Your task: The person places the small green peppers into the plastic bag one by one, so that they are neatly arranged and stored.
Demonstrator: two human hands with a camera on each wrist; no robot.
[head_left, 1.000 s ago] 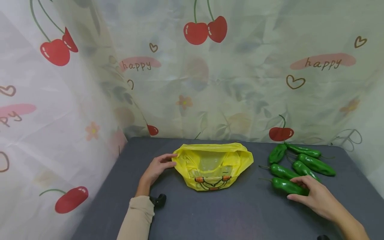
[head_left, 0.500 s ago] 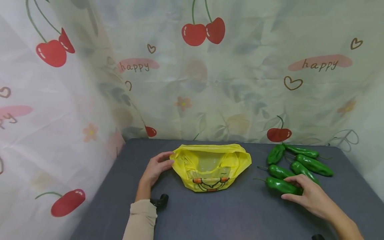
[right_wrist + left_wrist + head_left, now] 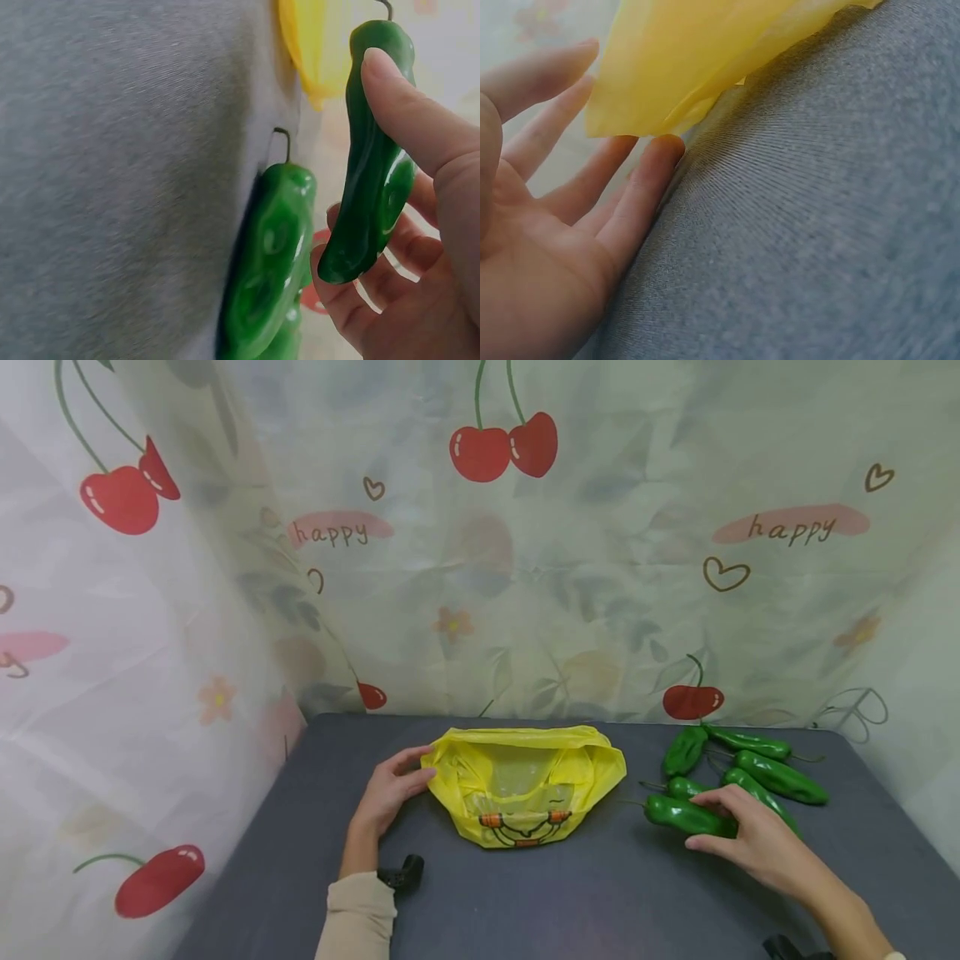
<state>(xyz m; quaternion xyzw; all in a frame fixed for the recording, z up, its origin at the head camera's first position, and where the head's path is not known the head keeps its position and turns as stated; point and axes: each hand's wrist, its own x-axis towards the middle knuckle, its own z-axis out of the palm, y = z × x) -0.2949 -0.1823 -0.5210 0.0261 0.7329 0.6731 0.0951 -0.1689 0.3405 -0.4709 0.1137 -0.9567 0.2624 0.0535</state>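
Observation:
My right hand (image 3: 757, 842) pinches a glossy green pepper (image 3: 678, 815) between thumb and fingers. In the right wrist view this pepper (image 3: 367, 161) is clear of the table, its thin stem toward the yellow bag. Another green pepper (image 3: 271, 255) lies on the table beside it. A yellow plastic bag (image 3: 468, 810) with a printed cartoon face lies mid-table, its mouth spread wide. Beside its left corner is my left hand (image 3: 384, 795). In the left wrist view the fingers of that hand are extended and loosely spread, with fingertips (image 3: 664, 150) right at the bag's edge (image 3: 667, 67).
Several more green peppers (image 3: 780, 777) lie grouped at the right rear of the dark grey table (image 3: 540, 902). Behind and to the left hangs a pale curtain (image 3: 525, 552) printed with cherries. Black straps (image 3: 405, 872) show at both wrists.
My right hand has moved left with the pepper, which is now nearer the bag and overlaps another pepper. My left hand stays at the bag's corner. The head view has tilted slightly up.

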